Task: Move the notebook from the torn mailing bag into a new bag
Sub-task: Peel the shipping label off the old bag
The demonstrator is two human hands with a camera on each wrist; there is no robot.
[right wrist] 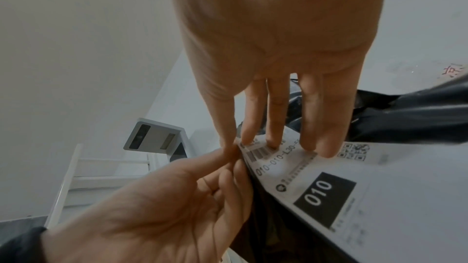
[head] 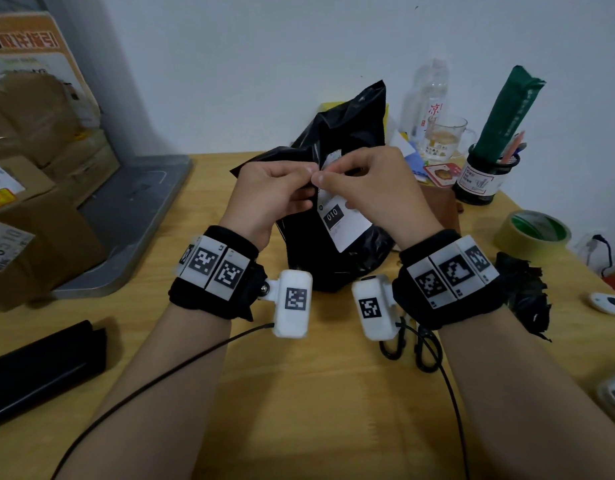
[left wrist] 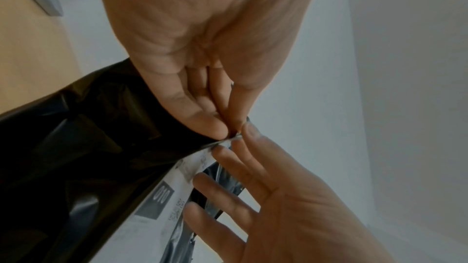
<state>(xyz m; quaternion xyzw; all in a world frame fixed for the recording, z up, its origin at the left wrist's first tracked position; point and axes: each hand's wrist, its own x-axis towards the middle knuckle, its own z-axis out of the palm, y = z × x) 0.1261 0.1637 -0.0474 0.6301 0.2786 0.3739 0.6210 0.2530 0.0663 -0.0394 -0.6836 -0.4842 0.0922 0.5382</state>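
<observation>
Standing against a pale wall: wooden bench [head: 299, 393], crowded along its far right edge. Propped upright near the middle of it, leaning slightly toward the wall: black mailing bag [head: 333, 140], glossy and wrinkled, with a white shipping label [head: 344, 220] marked "010" stuck to its front. Pinching the bag's black film beside the label's upper corner between thumb and curled fingers: left hand [head: 269, 192]. Pinching that same corner of the label with thumb and forefinger, the other fingers lying straight with their tips against the barcode strip: right hand [head: 375, 181]. Touching each other at the fingertips, both hands, right at the corner. Not showing anywhere, the notebook itself; cannot tell whether sitting inside the bag. Lying flat on the bench at the near left: a black folded sheet [head: 43, 368]. Lying beside the right wrist: black scissors [head: 413, 348] and a crumpled scrap of black plastic [head: 524, 299]. Resting further right: a roll of tape [head: 533, 230]. Standing at the back right: a glass mug [head: 444, 136], a clear bottle [head: 427, 98] and a mesh pen holder [head: 486, 174]. Stacking up at the left: cardboard boxes [head: 32, 202].
</observation>
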